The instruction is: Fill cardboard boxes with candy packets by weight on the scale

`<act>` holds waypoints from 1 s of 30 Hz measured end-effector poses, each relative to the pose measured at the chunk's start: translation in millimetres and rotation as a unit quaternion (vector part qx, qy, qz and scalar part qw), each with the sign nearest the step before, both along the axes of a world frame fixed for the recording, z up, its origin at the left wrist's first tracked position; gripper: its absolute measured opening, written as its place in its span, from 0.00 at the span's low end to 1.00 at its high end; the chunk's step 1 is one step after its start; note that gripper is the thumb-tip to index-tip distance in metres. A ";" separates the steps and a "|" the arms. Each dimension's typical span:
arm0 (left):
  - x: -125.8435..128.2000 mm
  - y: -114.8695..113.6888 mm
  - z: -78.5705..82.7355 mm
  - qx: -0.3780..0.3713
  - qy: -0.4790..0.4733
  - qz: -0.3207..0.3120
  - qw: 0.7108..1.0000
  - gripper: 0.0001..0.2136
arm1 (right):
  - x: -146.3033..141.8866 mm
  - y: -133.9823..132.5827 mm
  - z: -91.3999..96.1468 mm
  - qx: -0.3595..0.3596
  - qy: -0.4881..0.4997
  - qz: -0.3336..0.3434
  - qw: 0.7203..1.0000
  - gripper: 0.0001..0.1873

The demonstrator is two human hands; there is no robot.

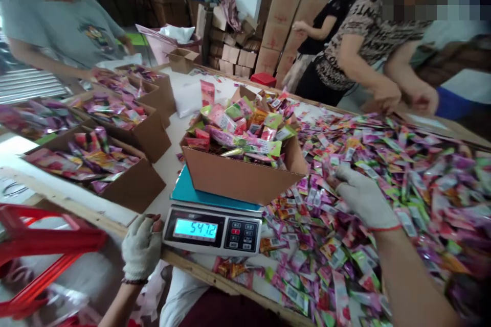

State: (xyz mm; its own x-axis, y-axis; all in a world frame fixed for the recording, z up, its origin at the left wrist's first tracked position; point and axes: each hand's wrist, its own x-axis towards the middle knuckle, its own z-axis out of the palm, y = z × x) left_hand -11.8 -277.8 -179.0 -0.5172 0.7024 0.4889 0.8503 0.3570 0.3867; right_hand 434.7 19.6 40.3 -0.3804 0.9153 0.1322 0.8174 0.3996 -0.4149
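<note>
My left hand, in a white fingerless-tip glove, rests with curled fingers at the wooden table edge, just left of the digital scale. Nothing shows in it. On the scale's teal plate stands an open cardboard box, heaped with small candy packets. The lit display reads about 547.2. My right hand, gloved likewise, is over the loose pile of candy packets right of the scale. Its fingers are bent together at the packets; what lies between them is hidden.
Several filled cardboard boxes stand at the left. A red plastic frame is at the lower left. Across the table are co-workers, one in a grey shirt, another in a patterned top. Stacked cartons stand behind.
</note>
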 end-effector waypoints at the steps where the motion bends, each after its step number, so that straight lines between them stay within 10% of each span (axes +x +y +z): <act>1: -1.1 0.0 -1.5 0.000 0.006 0.002 1.000 0.12 | -7.0 -2.1 14.9 0.017 -0.016 0.013 1.000 0.13; 4: -4.3 -0.2 -3.8 -0.002 0.016 0.005 1.000 0.12 | -24.6 -3.7 20.4 -0.048 -0.133 0.070 0.987 0.10; 10: -2.2 1.4 3.3 -0.008 0.013 0.000 1.000 0.13 | -33.0 -15.8 -98.0 -0.211 -0.243 0.104 0.941 0.26; 13: -0.3 2.9 5.4 -0.014 0.003 0.009 1.000 0.13 | -22.8 -19.1 -121.0 -0.205 -0.236 0.090 0.946 0.26; 16: -2.3 2.3 3.3 -0.020 0.003 0.010 1.000 0.13 | -11.4 -12.0 -81.4 -0.155 -0.191 0.084 0.965 0.19; 20: -9.1 -0.3 -3.6 -0.009 0.033 -0.013 0.999 0.12 | -23.6 -11.7 31.6 -0.074 0.032 0.067 0.995 0.08; 24: -14.1 -2.6 -8.7 0.005 0.075 -0.021 0.997 0.13 | -82.9 -30.5 120.9 0.043 0.209 0.176 0.961 0.09; 30: -13.5 -4.6 -8.0 0.008 0.076 -0.035 0.996 0.12 | -133.4 -35.8 126.7 0.111 0.213 0.190 0.952 0.19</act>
